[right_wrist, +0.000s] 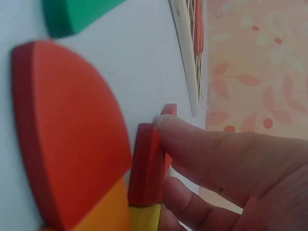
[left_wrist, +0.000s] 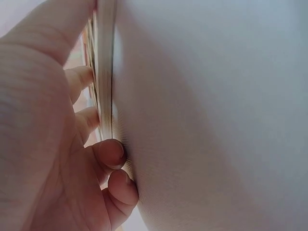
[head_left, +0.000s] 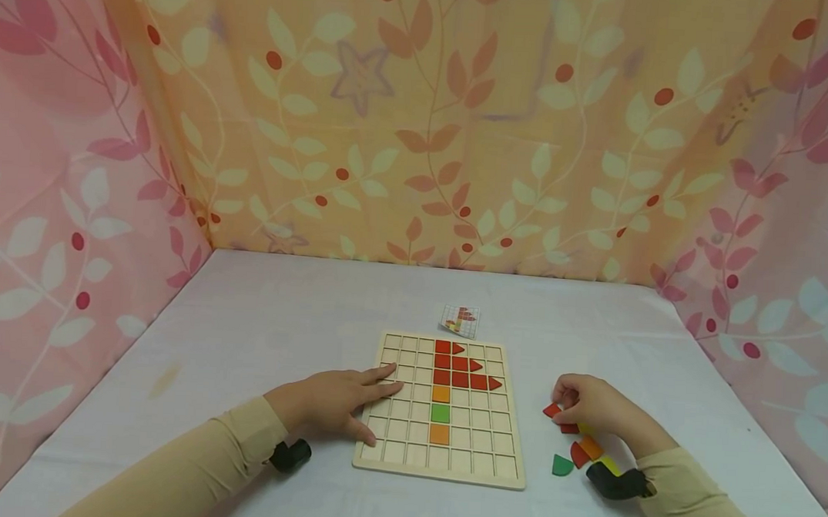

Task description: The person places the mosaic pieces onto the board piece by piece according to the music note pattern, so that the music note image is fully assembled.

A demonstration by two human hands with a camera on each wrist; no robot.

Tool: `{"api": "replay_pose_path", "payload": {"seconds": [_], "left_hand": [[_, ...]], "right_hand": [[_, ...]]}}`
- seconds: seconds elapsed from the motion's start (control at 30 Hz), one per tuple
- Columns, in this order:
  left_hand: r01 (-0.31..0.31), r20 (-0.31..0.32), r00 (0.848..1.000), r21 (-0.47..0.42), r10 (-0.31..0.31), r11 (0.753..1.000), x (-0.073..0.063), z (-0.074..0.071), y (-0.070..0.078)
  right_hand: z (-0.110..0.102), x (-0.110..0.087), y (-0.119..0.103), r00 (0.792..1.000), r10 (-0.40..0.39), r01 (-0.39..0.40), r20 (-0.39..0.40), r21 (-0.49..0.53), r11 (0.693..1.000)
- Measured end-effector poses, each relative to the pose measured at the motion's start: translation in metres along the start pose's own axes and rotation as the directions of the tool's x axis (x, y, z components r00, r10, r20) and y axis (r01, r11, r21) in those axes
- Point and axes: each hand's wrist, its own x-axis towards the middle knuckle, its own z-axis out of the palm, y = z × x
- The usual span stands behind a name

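Observation:
A wooden grid board (head_left: 405, 451) lies on the table with red, orange and green pieces in some of its squares. My left hand (head_left: 338, 400) rests on its left edge with fingers spread. In the left wrist view, some fingertips (left_wrist: 111, 153) touch the board's side (left_wrist: 106, 57). To the right of the board, my right hand (head_left: 591, 405) pinches a small red piece (head_left: 551, 410) between thumb and fingers. Right beside it lies another red piece (right_wrist: 146, 163). Part of the pinched piece (right_wrist: 169, 109) is hidden behind the thumb.
Loose pieces lie near the right wrist: a green quarter-round piece (head_left: 562, 465), a red rounded piece (head_left: 579, 455), an orange piece (head_left: 591, 448) and a yellow piece (head_left: 609, 464). A small printed pattern card (head_left: 469, 330) lies behind the board. Patterned cloth (head_left: 360, 210) walls the table.

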Motion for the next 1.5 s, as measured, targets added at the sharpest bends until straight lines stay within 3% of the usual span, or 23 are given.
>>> {"api": "replay_pose_path", "payload": {"seconds": [0.2, 0.6, 0.8, 1.13, 1.5], "left_hand": [[0.0, -0.001, 1.0, -0.002, 0.0, 1.0, 0.0, 0.001, -0.001], [-0.001, 0.002, 1.0, 0.019, 0.001, 1.0, 0.001, 0.003, -0.002], [0.002, 0.01, 1.0, 0.011, -0.002, 1.0, 0.001, 0.003, -0.002], [0.007, 0.006, 1.0, 0.013, -0.007, 1.0, 0.001, 0.0, 0.0], [0.01, 0.013, 1.0, 0.01, -0.01, 1.0, 0.001, -0.001, 0.0]], "right_hand": [[0.001, -0.001, -0.004, 1.0, -0.025, 0.025, 0.003, 0.0, 1.0], [0.005, -0.001, -0.012, 0.999, 0.032, -0.033, 0.035, 0.008, 0.999], [0.007, -0.001, -0.02, 0.999, 0.025, -0.025, 0.037, -0.009, 1.0], [0.003, -0.001, -0.048, 0.994, -0.108, 0.108, 0.027, -0.003, 0.994], [0.019, -0.007, -0.085, 0.945, -0.318, 0.311, 0.074, 0.09, 0.946]]}}
